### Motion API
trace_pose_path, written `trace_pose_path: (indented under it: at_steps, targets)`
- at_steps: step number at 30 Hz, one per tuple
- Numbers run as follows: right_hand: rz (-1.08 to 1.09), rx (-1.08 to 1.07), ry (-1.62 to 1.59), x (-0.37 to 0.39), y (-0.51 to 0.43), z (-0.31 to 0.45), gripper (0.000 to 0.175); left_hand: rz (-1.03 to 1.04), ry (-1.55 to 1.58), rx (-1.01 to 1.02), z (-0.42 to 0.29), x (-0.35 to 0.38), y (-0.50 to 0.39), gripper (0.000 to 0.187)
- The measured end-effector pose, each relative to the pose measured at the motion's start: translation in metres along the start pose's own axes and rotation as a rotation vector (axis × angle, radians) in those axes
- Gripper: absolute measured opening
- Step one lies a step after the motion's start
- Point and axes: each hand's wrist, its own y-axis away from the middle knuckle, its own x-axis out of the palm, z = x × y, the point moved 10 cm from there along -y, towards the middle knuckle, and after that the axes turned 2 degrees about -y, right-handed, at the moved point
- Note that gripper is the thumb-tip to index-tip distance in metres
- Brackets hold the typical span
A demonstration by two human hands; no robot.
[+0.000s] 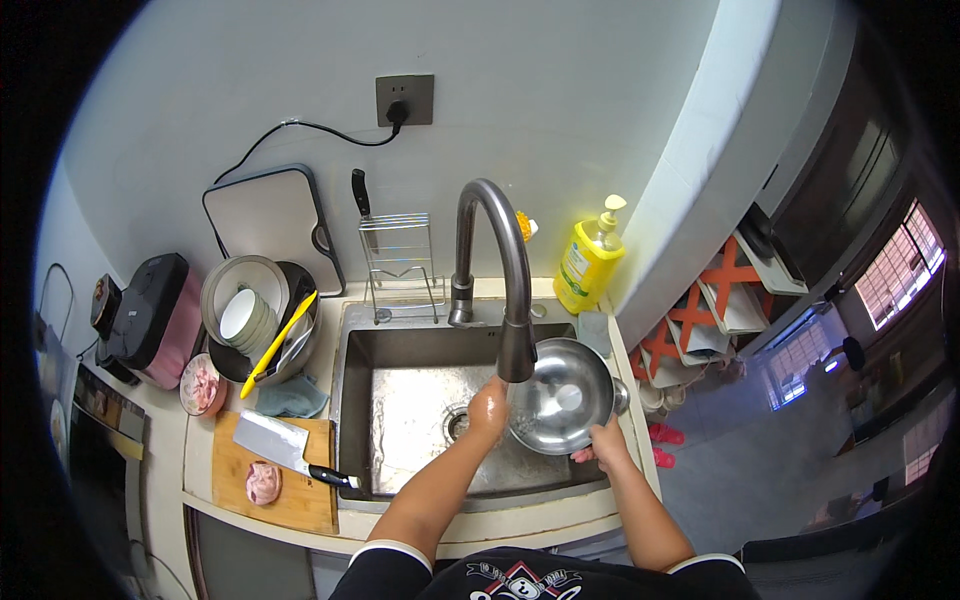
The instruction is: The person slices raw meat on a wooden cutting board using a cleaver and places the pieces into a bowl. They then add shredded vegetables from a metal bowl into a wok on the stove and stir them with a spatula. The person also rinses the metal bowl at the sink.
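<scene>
A shiny stainless steel bowl (564, 386) is tilted over the right half of the sink basin (409, 352), its hollow side towards me. Its lower right rim is gripped by my right hand (604, 444). My left hand (488, 411), wet and glistening, is at the bowl's left edge, under the spout of the gooseneck faucet (514, 352). Its fingertips are partly hidden, so whether it grips the rim is unclear. Some water shows in the bowl near that hand. The drain (456, 424) lies left of my left hand.
Left of the sink, a cleaver (274, 442) and a raw meat piece (263, 482) lie on a wooden cutting board (315, 517). Behind are stacked bowls (244, 319), a yellow-handled utensil (274, 352) and a meat bowl (202, 384). A yellow pump bottle (589, 259) stands back right.
</scene>
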Motion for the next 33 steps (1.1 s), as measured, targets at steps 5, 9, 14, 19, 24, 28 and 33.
trace_pose_path:
  at_steps: [5, 9, 14, 19, 24, 28, 33]
  targets:
    - [0.269, 0.316, -0.01, 0.019, 0.0, -0.051, 0.05, 0.29, -0.209, -0.334, 0.06, -0.009, 0.017, 0.053]
    - [0.332, 0.468, -0.146, 0.036, -0.003, -0.085, 0.031, 0.583, 0.652, -0.848, 0.079, 0.014, 0.084, 0.063]
    - [0.41, 0.598, -0.213, 0.062, 0.014, -0.114, 0.035, 0.715, 0.746, -0.837, 0.064, -0.013, 0.112, 0.054]
    - [0.51, 0.444, -0.096, 0.111, 0.042, -0.1, 0.034, 0.515, 0.746, -0.708, 0.097, -0.066, 0.111, 0.054]
    - [0.519, 0.262, 0.128, 0.142, 0.004, -0.051, 0.051, 0.477, 1.021, -0.873, 0.12, -0.05, 0.098, 0.049]
    - [0.512, 0.492, 0.054, 0.115, -0.024, -0.066, 0.065, 0.673, 0.93, -0.857, 0.093, -0.027, 0.095, 0.06]
    - [0.681, 0.499, 0.05, 0.119, -0.008, -0.102, 0.048, 0.479, 0.74, -0.769, 0.102, -0.046, 0.092, 0.041]
